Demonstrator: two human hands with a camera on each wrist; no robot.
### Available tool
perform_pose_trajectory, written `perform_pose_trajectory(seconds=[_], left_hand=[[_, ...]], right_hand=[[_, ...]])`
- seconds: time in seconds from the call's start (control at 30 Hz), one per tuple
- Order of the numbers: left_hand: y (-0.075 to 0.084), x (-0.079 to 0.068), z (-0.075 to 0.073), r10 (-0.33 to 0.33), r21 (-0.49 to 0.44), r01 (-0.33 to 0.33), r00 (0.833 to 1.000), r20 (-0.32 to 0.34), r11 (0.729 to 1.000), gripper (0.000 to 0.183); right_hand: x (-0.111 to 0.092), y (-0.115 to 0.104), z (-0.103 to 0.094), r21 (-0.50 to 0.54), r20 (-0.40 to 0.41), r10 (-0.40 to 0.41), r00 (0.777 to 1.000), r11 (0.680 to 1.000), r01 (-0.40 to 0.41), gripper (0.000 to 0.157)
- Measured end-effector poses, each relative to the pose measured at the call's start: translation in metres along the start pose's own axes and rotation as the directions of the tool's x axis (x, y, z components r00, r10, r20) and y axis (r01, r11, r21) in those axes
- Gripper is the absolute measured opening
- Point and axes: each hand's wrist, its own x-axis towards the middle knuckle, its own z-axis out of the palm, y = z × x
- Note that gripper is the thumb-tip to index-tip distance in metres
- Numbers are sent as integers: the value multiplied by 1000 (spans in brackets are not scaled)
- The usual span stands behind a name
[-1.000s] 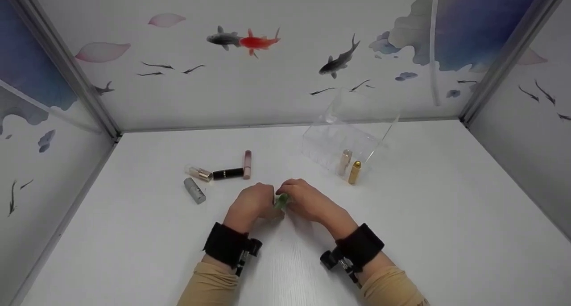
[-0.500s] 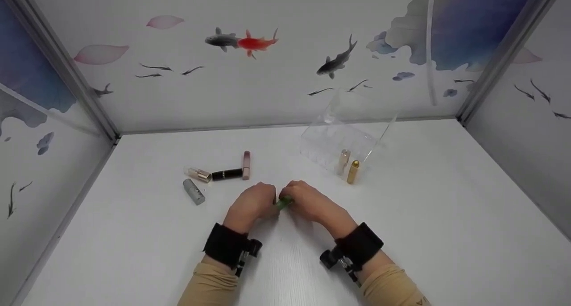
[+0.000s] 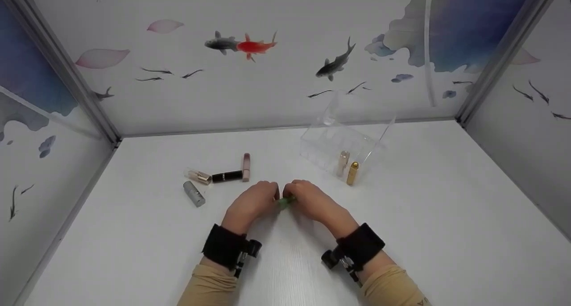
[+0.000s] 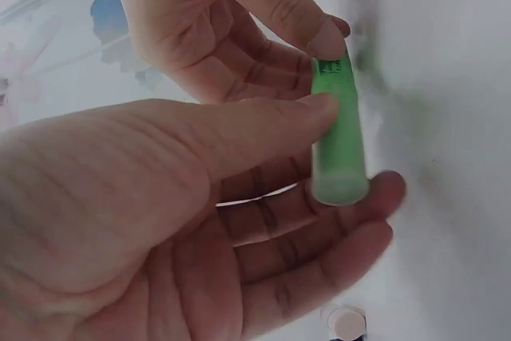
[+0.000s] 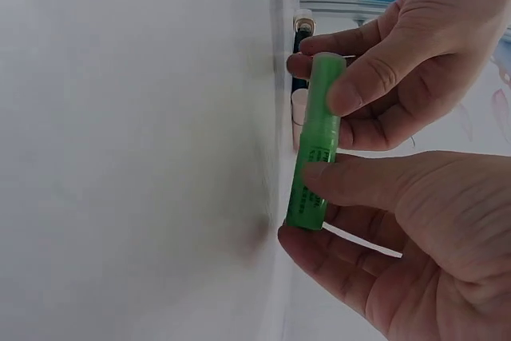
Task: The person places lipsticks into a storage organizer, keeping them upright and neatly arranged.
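In the head view, my left hand (image 3: 252, 203) and right hand (image 3: 314, 202) meet at the middle of the table around a green lip balm tube (image 3: 284, 202). The right wrist view shows the tube's lighter, frosted cap end (image 5: 325, 77) pinched between left thumb and fingers. My right thumb and fingers pinch the darker green body (image 5: 307, 205), which carries small dark print. Cap and body are joined in line. From the left wrist view, the tube's round cap end (image 4: 342, 189) points out past my left thumb.
Left of the hands lie a grey tube (image 3: 194, 194), a clear-capped lipstick (image 3: 198, 176), a black lipstick (image 3: 227, 176) and a pink lipstick (image 3: 246, 167). A clear open-lidded box (image 3: 314, 147) stands back right, with a pale pink-gold lipstick (image 3: 342, 163) and a gold lipstick (image 3: 352, 173) at its near corner.
The green lip balm tube has turned from steeply tilted to nearly level between my hands, which have drawn slightly apart. The tubes on the table and the box stay put.
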Motion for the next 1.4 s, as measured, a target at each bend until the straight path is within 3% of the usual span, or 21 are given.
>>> perform_pose_trajectory(seconds=[0.2, 0.4, 0.53, 0.67, 0.83, 1.03, 1.4], left_hand=[[1, 3, -3, 36, -57, -43, 993, -114, 997, 16], [3, 7, -4, 77, -111, -108, 964, -256, 988, 20], [6, 11, -4, 67, -216, -158, 923, -379, 964, 24], [9, 16, -4, 24, -333, -220, 864, -503, 917, 29], [13, 17, -5, -26, -367, -247, 799, -600, 897, 23], [19, 19, -4, -13, -347, -271, 771, -636, 898, 17], [38, 32, -1, -21, -334, -306, 708, -706, 892, 16]], right_hand=[[2, 5, -8, 69, -19, 59, 998, 996, -57, 10], [0, 8, -20, 152, -25, 133, 991, 980, -127, 14], [-2, 10, -27, 172, -35, 141, 989, 976, -133, 25], [-4, 10, -36, 210, -73, 153, 986, 968, -134, 31], [-6, 11, -44, 245, -126, 164, 978, 961, -130, 31], [-8, 11, -50, 274, -178, 193, 965, 952, -140, 31], [-8, 18, -59, 290, -324, 182, 928, 953, -85, 27]])
